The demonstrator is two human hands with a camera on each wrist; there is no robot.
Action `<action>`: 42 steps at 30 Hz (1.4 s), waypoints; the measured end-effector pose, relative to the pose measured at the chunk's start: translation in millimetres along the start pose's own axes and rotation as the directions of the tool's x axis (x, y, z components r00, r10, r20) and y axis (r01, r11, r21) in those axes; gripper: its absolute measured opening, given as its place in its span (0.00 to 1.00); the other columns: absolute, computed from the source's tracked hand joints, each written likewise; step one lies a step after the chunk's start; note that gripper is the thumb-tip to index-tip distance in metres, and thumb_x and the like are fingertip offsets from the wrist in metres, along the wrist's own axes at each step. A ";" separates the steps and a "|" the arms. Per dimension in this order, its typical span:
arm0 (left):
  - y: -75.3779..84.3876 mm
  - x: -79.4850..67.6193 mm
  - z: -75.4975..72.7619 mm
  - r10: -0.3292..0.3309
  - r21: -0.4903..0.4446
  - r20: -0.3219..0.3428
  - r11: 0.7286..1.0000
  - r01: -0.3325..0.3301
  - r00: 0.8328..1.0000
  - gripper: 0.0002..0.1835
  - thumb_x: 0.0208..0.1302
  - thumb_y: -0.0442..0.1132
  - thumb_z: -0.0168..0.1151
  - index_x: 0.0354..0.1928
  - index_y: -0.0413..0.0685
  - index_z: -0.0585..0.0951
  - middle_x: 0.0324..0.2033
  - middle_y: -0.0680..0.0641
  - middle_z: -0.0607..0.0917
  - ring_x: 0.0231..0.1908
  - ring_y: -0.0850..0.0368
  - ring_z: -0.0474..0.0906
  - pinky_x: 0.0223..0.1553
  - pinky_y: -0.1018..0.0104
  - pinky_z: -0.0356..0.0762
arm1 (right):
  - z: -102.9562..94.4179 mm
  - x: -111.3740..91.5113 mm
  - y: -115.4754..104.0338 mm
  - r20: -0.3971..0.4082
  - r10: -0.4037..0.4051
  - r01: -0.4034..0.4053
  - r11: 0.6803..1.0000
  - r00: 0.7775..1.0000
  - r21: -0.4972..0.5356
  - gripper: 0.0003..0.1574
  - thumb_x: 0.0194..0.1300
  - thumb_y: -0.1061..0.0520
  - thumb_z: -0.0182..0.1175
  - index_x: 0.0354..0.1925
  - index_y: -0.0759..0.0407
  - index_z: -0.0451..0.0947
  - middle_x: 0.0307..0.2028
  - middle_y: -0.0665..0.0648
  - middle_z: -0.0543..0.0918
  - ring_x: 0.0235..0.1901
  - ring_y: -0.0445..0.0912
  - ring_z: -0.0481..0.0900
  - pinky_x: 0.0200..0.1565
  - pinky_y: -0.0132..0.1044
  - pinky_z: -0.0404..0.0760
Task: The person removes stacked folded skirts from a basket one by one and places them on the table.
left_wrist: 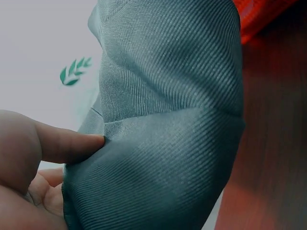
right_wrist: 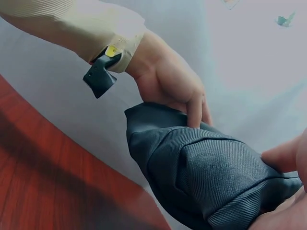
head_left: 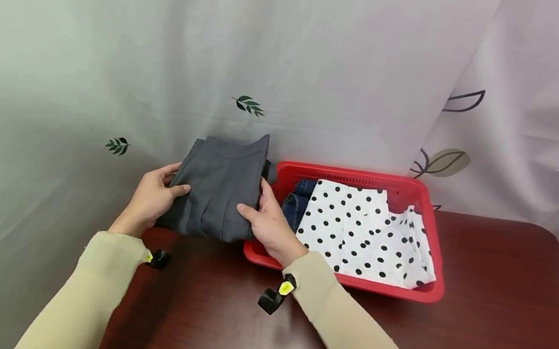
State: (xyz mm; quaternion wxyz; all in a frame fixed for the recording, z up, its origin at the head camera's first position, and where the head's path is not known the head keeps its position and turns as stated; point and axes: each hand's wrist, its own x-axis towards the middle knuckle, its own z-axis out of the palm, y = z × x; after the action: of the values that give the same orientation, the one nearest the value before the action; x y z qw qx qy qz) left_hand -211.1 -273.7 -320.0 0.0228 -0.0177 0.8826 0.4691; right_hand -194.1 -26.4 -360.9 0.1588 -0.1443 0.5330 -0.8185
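Note:
Between both hands is a folded dark grey garment (head_left: 218,190) with pleats, raised above the table at the left of the basket. My left hand (head_left: 153,195) grips its left edge, thumb on the front and the other fingers behind. On the opposite edge my right hand (head_left: 272,224) pinches it the same way. Close up in the left wrist view, the grey garment (left_wrist: 163,120) shows ribbed cloth and a seam running across it. The right wrist view shows its folded layers bulging between the two hands.
A red plastic basket (head_left: 434,274) stands to the right on the dark red wooden table (head_left: 494,324). In it lie a white cloth with black dots (head_left: 341,231) and dark blue denim (head_left: 295,206). A pale printed curtain (head_left: 326,74) hangs behind and at the left.

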 end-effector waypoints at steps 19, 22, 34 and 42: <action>-39.9 6.3 -15.4 -0.026 0.032 -0.003 0.999 0.026 1.000 0.34 0.76 0.36 0.56 0.78 0.43 0.56 0.65 0.30 0.72 0.55 0.37 0.77 0.41 0.69 0.81 | 27.5 19.7 19.8 -0.066 0.209 -0.207 0.978 0.976 0.036 0.49 0.76 0.67 0.50 0.81 0.53 0.33 0.76 0.66 0.55 0.72 0.58 0.62 0.68 0.51 0.66; -46.8 8.3 -15.1 -0.033 0.035 -0.004 0.999 0.033 0.999 0.34 0.75 0.35 0.56 0.78 0.42 0.57 0.65 0.30 0.72 0.55 0.37 0.77 0.41 0.69 0.81 | 30.2 22.7 24.6 -0.086 0.222 -0.220 0.975 0.971 0.040 0.50 0.75 0.68 0.51 0.81 0.55 0.33 0.78 0.66 0.49 0.74 0.58 0.57 0.70 0.51 0.63; -67.4 16.6 -9.1 -0.079 0.025 0.006 0.997 0.079 0.997 0.33 0.75 0.34 0.56 0.78 0.42 0.58 0.66 0.30 0.71 0.56 0.38 0.76 0.42 0.67 0.80 | 35.4 31.6 36.3 -0.138 0.240 -0.249 0.967 0.961 -0.053 0.54 0.72 0.67 0.56 0.80 0.60 0.32 0.80 0.59 0.41 0.78 0.53 0.42 0.74 0.47 0.51; -74.7 20.1 -1.0 -0.095 0.049 0.016 0.994 0.094 0.995 0.33 0.74 0.33 0.55 0.77 0.38 0.57 0.66 0.30 0.71 0.57 0.37 0.75 0.49 0.57 0.79 | 38.6 35.2 36.6 -0.171 0.326 -0.341 0.938 0.930 -0.065 0.54 0.72 0.64 0.56 0.80 0.61 0.32 0.80 0.60 0.41 0.78 0.54 0.43 0.74 0.49 0.51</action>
State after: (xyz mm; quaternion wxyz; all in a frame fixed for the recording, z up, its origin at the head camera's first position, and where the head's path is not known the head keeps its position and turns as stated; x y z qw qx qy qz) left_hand -227.3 -316.5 -382.4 0.0535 -0.0546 0.8916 0.4464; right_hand -206.6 -86.8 -377.1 0.2459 0.0063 0.5984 -0.7625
